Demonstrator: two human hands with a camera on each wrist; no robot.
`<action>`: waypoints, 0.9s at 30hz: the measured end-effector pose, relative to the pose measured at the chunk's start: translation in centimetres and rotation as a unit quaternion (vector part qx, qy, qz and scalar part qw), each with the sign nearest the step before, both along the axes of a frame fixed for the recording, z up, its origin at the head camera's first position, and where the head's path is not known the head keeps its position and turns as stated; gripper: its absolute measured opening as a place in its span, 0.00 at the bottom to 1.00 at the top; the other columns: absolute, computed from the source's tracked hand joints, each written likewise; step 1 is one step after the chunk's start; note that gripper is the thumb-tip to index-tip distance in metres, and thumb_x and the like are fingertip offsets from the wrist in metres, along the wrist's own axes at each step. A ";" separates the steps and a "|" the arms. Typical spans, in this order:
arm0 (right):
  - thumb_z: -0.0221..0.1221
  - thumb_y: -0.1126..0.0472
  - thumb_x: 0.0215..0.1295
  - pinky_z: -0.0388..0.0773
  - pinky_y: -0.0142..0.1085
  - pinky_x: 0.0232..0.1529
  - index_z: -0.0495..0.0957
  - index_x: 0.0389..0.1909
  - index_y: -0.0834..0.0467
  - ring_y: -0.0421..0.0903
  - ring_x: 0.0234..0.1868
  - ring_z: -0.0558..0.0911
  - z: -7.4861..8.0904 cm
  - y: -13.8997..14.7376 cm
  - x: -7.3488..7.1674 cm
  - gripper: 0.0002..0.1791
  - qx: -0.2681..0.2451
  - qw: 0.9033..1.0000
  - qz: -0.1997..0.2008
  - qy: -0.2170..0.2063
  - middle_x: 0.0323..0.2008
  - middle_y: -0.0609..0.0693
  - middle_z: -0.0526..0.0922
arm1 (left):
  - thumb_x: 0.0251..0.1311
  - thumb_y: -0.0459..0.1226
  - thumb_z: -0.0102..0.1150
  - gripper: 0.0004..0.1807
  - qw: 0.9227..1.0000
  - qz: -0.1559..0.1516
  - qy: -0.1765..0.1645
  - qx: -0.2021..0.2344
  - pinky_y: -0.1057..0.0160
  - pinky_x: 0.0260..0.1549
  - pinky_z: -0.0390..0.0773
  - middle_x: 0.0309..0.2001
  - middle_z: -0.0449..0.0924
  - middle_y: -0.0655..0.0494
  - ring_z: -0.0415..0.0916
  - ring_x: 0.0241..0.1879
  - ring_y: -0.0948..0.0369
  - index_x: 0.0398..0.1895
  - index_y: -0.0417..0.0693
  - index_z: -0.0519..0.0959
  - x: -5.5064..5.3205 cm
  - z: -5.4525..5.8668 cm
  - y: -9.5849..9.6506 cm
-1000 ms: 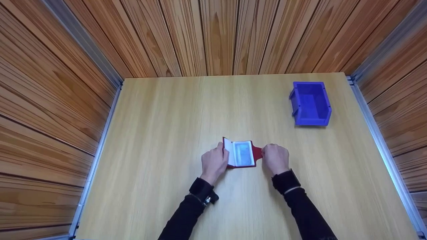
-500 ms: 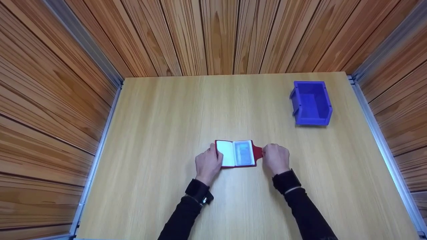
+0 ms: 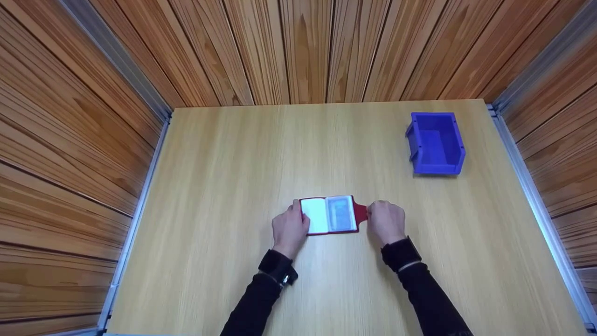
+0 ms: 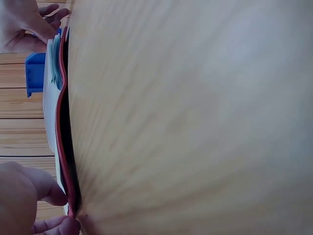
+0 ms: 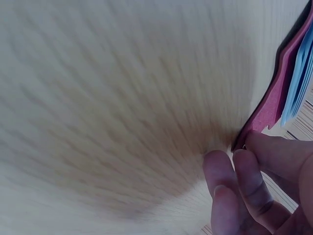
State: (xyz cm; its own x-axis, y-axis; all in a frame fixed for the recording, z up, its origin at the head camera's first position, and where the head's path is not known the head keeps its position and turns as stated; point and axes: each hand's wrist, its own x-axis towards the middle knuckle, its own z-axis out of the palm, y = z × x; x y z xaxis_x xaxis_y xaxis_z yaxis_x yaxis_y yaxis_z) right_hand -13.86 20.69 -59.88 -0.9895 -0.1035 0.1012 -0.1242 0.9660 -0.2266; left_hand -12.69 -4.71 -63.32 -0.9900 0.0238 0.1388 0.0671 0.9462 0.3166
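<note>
A red card holder lies spread open near the middle of the table, with a white inner side on the left and clear bluish sleeves on the right. My left hand pinches the left edge of its cover between thumb and fingers. At the other end, the thumb and fingers of my right hand pinch the tip of the red closing flap. Seen edge-on in the left wrist view, the red cover bows slightly off the table. The right wrist view shows the stack of sleeves beside the flap.
A blue plastic bin stands at the back right of the wooden table. Wood-plank walls rise at the back and both sides, with metal rails along the side edges.
My left hand has moved left and swung the cover down, so the card holder now lies wider open. My right hand stays at the flap.
</note>
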 end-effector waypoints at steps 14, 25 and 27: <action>0.66 0.71 0.57 0.68 0.44 0.21 0.86 0.21 0.58 0.48 0.18 0.72 -0.1 0.0 0.4 0.09 -0.013 1.000 -0.001 0.007 0.18 0.52 0.80 | 0.62 0.24 0.56 0.13 0.986 -0.157 -0.011 0.049 0.59 0.38 0.80 0.41 0.78 0.53 0.78 0.38 0.57 0.45 0.46 0.81 -0.3 0.2 -0.2; 0.74 0.70 0.54 0.74 0.44 0.30 0.88 0.53 0.60 0.50 0.32 0.76 -0.1 -1.1 0.5 0.22 -0.072 0.993 0.091 0.019 0.34 0.53 0.75 | 0.61 0.22 0.53 0.17 0.971 -0.212 -0.052 0.094 0.58 0.53 0.78 0.46 0.80 0.52 0.77 0.51 0.54 0.50 0.44 0.80 -0.4 0.6 0.5; 0.75 0.68 0.54 0.74 0.43 0.30 0.89 0.52 0.58 0.49 0.32 0.75 -0.3 -1.1 0.6 0.21 -0.076 0.991 0.106 0.022 0.34 0.52 0.74 | 0.64 0.24 0.53 0.16 0.970 -0.215 -0.059 0.092 0.58 0.57 0.77 0.48 0.81 0.52 0.77 0.53 0.55 0.52 0.44 0.80 -0.4 0.7 0.8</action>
